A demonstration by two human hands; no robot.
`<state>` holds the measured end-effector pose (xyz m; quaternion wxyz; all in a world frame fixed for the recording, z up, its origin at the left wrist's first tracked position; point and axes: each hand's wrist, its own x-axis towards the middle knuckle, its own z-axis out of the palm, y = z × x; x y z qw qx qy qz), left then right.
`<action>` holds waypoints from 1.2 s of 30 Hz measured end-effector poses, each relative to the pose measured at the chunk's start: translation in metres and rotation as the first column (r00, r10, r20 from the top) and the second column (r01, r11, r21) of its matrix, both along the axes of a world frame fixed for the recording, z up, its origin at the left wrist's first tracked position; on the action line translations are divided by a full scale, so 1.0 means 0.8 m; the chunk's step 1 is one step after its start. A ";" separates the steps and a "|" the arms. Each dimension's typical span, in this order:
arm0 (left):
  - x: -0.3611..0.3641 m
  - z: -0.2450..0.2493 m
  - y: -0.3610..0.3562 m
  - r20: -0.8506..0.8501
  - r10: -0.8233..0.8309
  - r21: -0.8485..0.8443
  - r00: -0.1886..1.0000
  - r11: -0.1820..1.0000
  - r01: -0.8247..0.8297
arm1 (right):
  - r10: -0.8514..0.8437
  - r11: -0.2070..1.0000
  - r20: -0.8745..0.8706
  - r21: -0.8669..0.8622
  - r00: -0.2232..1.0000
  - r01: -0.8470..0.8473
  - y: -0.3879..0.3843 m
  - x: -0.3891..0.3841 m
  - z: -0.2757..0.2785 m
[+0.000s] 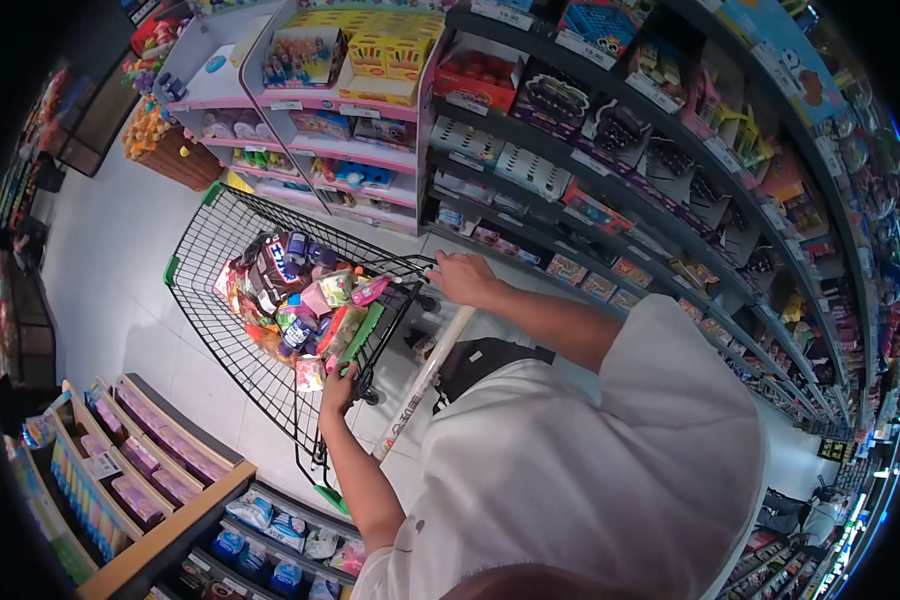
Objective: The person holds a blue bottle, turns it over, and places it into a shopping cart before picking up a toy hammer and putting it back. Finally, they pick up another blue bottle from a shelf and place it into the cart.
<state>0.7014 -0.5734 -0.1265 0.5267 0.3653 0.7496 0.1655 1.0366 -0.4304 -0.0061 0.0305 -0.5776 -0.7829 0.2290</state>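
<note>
A black wire shopping cart (215,335) with green corners holds a pile of packets, bottles and bags. My right hand (462,278) is closed on the cart's frame beside the upper end of its pale handle bar (432,375). Over the near side of the pile, my left hand (338,388) has its fingers pressed together by a pink and green item (362,335). What it grips is too small to tell. Near it lie a white and red packet (310,373) and a pink packet (370,290); a dark bag (273,270) rests farther in.
Tall dark shelves (590,165) of boxed goods run along the right. Pink-edged shelves (345,145) stand beyond the cart, beside a brown basket (175,155). Lower left are wooden-edged shelves (200,510) with packets. Pale floor tiles (120,290) show left of the cart.
</note>
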 end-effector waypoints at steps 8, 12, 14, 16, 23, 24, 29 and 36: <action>0.030 -0.048 -0.047 -0.225 -0.113 0.078 0.968 0.988 0.133 | -0.153 0.988 -0.013 -0.008 0.988 0.153 -0.054 0.045 -0.009; 0.066 -0.031 -0.067 -0.223 -0.126 0.141 0.967 0.977 0.160 | -0.141 0.990 0.005 -0.001 0.990 0.141 -0.075 0.071 -0.016; 0.088 -0.013 -0.075 -0.255 -0.121 0.107 0.959 0.983 0.153 | -0.142 0.989 0.009 0.046 0.990 0.141 -0.081 0.087 -0.037; 0.100 -0.021 -0.081 -0.265 -0.116 0.082 0.957 0.987 0.142 | -0.143 0.988 0.029 0.068 0.989 0.141 -0.089 0.100 -0.044; 0.134 -0.010 -0.095 -0.431 -0.198 -0.090 0.880 0.980 0.176 | -0.112 0.993 0.101 0.060 0.989 0.106 -0.111 0.122 -0.043; 0.140 -0.006 -0.093 -0.438 -0.205 -0.103 0.875 0.979 0.177 | -0.092 0.994 0.101 0.071 0.991 0.085 -0.108 0.128 -0.044; 0.128 -0.033 -0.084 -0.442 -0.229 -0.040 0.867 0.971 0.236 | -0.046 0.992 0.073 0.121 0.996 0.037 -0.117 0.147 -0.049; 0.089 -0.100 -0.044 -0.592 0.132 0.234 0.795 0.972 0.013 | -0.046 0.989 0.057 0.146 0.997 0.037 -0.131 0.168 -0.041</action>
